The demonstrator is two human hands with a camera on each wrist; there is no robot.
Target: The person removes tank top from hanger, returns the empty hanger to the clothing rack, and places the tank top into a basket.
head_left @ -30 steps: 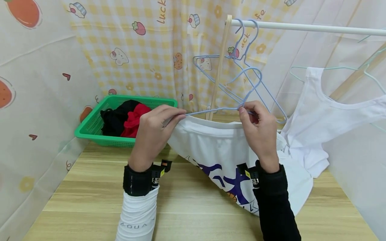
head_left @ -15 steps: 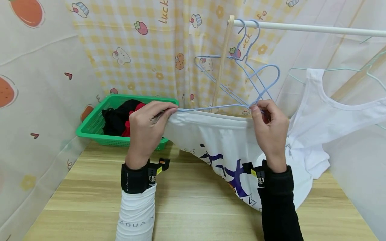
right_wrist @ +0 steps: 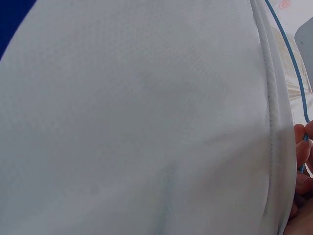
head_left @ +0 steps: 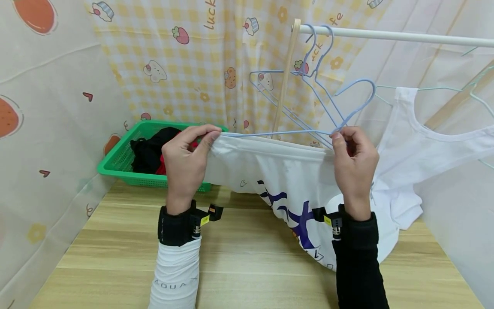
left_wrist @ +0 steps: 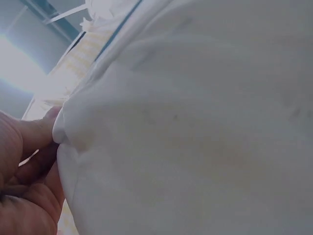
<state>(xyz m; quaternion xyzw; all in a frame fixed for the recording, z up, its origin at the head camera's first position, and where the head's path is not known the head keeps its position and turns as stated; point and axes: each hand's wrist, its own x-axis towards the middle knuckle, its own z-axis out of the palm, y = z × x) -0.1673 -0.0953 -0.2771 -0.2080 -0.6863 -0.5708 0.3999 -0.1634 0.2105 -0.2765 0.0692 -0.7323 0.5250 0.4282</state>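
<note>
A light curtain (head_left: 185, 94) with yellow checks and small drawings is covering the background, and a wood-patterned counter (head_left: 247, 266) is spreading out below it. On the right side a hanging rack (head_left: 397, 35), with white rail and wooden post, is standing over the counter.

A large white garment (head_left: 262, 165) with dark purple print is hanging down between the two hands, its upper edge running almost straight from one to the other. Its lower part is reaching toward the counter on the right. Beside it, a white sleeveless top (head_left: 409, 146) is hanging on a mint-coloured hanger (head_left: 440, 88). A green basket (head_left: 143, 180) is standing on the counter behind the left hand, and black cloth (head_left: 146, 150) and red cloth (head_left: 161, 166) are lying in it. Two blue hangers (head_left: 316, 70) are hanging on the rail.

The left hand (head_left: 185, 163) is pinching the left corner of the garment between thumb and fingers, at the end of another blue hanger, the held hanger (head_left: 285, 132). The right hand (head_left: 355, 165) is gripping this held hanger just below its hook; whether it is also pinching the cloth, I cannot tell. The wire is lying along the garment's upper edge, and the hook is pointing up, above the right hand.
</note>
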